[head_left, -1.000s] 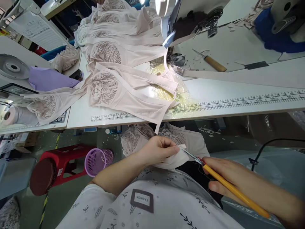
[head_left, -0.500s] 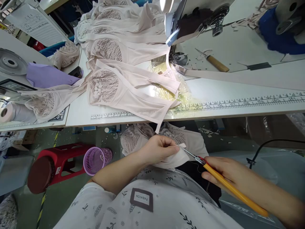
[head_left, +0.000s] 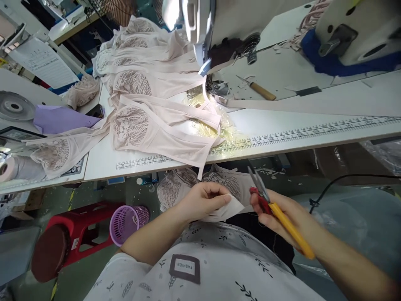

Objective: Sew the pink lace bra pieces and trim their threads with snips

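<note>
My left hand (head_left: 206, 201) pinches the edge of a pale fabric piece (head_left: 231, 209) just above my lap. To the right, my right hand (head_left: 278, 213) is wrapped round scissors (head_left: 290, 230) with a yellow handle and a red part. Their blades point up and to the left, slightly apart, and do not touch the fabric. A beige lace garment (head_left: 175, 190) hangs or lies below the table edge, next to my left hand. On the table above lie more beige lace bras (head_left: 133, 125), one strap reaching over the edge.
The white table (head_left: 266, 121) has a printed ruler along its front edge. A sewing machine (head_left: 200, 25) stands beyond, with a wooden-handled tool (head_left: 262, 90) nearby. At lower left are a purple basket (head_left: 125, 228) and a red stool (head_left: 75, 230).
The scissors have come away from the fabric and turned more upright in my right hand. My left hand still pinches the fabric. The view has shifted slightly.
</note>
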Available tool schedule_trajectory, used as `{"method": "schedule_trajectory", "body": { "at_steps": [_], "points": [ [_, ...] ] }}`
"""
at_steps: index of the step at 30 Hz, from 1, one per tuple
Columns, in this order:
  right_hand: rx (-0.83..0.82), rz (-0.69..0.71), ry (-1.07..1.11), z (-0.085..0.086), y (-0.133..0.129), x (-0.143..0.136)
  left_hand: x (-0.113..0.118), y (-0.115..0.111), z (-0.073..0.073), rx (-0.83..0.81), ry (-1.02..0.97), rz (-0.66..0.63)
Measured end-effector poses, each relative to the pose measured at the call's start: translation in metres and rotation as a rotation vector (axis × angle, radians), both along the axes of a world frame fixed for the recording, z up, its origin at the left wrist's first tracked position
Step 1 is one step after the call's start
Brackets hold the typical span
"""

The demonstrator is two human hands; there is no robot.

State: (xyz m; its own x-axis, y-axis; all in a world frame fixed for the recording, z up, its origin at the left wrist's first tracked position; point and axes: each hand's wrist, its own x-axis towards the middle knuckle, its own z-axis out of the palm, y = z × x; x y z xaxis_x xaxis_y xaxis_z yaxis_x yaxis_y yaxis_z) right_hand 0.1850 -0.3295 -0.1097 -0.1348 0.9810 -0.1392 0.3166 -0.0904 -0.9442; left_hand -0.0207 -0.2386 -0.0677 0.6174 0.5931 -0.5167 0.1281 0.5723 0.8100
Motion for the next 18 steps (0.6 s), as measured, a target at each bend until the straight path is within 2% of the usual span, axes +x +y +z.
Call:
{"method": "schedule_trajectory", "body": {
  "at_steps": [5, 10, 13, 18],
  "points": [
    [0.150, 0.208, -0.147, -0.013, 0.007, -0.004, -0.003, 0.001, 0.002, -0.039, 0.033, 0.044],
    [0.073, 0.324, -0.179, -0.012, 0.002, -0.006, -0.007, 0.001, -0.001, -0.019, 0.031, 0.074],
    [0.045, 0.343, -0.215, -0.009, -0.004, -0.007, -0.008, 0.001, -0.002, -0.004, 0.032, 0.075],
    [0.047, 0.296, -0.338, -0.013, -0.013, -0.008, -0.009, 0.000, -0.005, 0.040, 0.067, 0.103]
  ]
}}
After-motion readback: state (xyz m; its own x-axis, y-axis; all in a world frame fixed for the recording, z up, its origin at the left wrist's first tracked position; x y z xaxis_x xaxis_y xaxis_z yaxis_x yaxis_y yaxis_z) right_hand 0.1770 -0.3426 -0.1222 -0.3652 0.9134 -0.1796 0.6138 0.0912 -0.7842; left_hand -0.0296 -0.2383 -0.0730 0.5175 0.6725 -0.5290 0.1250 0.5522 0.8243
